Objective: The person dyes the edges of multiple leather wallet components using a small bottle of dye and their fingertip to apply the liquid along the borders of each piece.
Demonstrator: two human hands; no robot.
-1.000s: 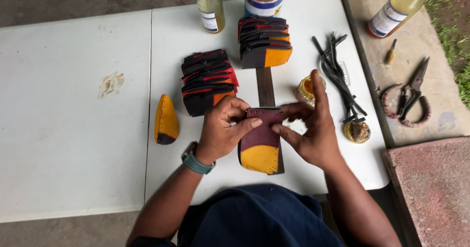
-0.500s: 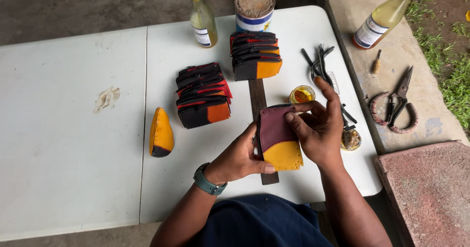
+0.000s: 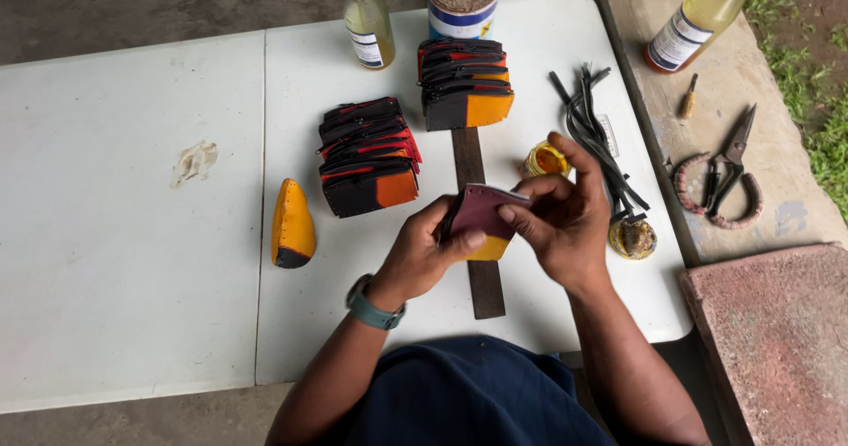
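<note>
Pouch (image 3: 481,221), maroon with a yellow end, sits between my hands above the surface (image 3: 132,260); left hand (image 3: 430,253) pinches its near edge, right hand (image 3: 564,212) pinches the top, equally close.

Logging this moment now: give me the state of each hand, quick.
Left hand: closed on the maroon and yellow leather piece, thumb on its front.
Right hand: fingers pinching the same piece at its right edge.

Maroon-and-yellow pouch (image 3: 481,221), seemingly leather, held above table.
</note>
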